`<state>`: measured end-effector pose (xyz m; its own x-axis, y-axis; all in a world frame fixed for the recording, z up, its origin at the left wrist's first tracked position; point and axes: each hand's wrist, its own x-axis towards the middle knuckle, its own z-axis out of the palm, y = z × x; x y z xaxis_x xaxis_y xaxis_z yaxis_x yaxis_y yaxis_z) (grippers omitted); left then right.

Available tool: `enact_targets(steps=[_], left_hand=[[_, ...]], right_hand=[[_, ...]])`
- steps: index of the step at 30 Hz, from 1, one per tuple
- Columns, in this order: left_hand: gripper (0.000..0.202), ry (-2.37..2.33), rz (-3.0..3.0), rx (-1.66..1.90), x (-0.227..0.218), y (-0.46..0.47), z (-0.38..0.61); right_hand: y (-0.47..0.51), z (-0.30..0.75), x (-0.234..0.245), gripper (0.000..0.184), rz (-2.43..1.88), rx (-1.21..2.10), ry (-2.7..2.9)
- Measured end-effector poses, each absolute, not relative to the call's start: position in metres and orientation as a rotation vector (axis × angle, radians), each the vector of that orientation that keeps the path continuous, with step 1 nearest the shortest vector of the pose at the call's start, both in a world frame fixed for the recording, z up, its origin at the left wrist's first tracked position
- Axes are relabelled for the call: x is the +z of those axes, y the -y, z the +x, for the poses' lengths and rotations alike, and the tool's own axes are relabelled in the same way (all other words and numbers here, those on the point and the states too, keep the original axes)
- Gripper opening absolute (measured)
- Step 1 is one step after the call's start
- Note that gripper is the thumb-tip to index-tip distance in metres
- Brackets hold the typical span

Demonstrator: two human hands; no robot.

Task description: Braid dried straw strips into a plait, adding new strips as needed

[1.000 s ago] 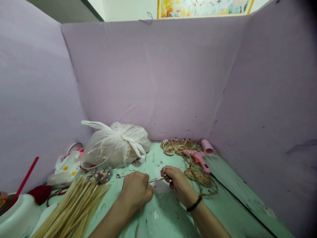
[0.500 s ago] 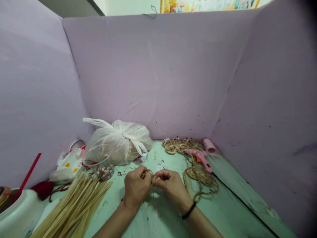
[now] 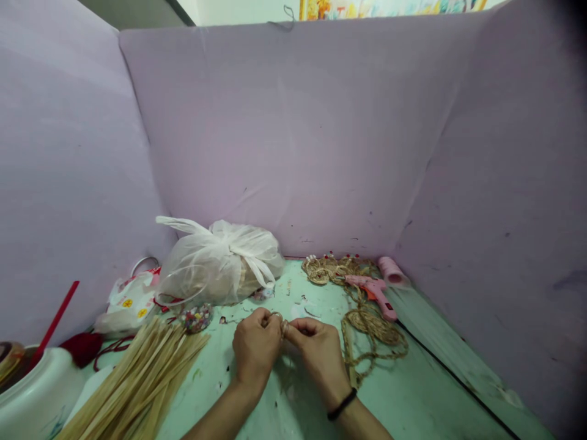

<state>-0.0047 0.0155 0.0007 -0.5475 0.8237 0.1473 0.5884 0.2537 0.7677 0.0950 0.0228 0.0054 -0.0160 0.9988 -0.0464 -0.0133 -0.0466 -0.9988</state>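
Note:
Close together over the middle of the green tabletop (image 3: 302,421), both my hands pinch a small loop of braided straw cord (image 3: 283,329). My left hand (image 3: 257,349) is closed around one side of it, its fingers mostly hidden behind the back of the hand. From the other side, the thumb and forefinger of my right hand (image 3: 321,351) grip the edge; a black band circles that wrist. Much of the loop is covered by my fingers. To the right lies a loose coil of braided straw cord (image 3: 373,327), beside a pink glue gun (image 3: 373,290).
A tied white plastic bag (image 3: 220,263) stands at the back left. Flat straw strips (image 3: 137,379), a bag of beads (image 3: 197,318) and a white pot (image 3: 39,391) sit left. Coiled straw pieces (image 3: 318,272) and a pink spool (image 3: 392,272) lie behind; lilac panels (image 3: 293,134) enclose the table.
My right hand has turned slightly, with its wrist shifting left. Both hands keep their hold on the straw loop. The whole view has shifted a little.

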Motion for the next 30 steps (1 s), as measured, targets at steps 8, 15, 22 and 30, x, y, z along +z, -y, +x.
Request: enact_targets(steps=[8, 15, 22, 30], left_hand=[[0.015, -1.9, 1.32, 1.395, -0.005, -0.018, -0.005], [0.015, -2.047, 1.436, 1.284, -0.009, -0.017, -0.004], [0.017, -2.022, 1.674, 1.011, 0.01, -0.013, -0.001], [0.019, -2.032, 1.53, 0.76, 0.001, -0.046, -0.01]], right_hand=[[-0.027, 0.097, -0.002, 0.023, -1.077, 1.444, 1.255], [-0.029, 0.103, 0.011, 0.011, -1.247, 1.381, 1.387], [-0.025, 0.115, 0.016, 0.009, -1.348, 0.703, 1.75], [-0.085, 0.109, -0.023, 0.02, -1.359, 0.858, 1.803]])
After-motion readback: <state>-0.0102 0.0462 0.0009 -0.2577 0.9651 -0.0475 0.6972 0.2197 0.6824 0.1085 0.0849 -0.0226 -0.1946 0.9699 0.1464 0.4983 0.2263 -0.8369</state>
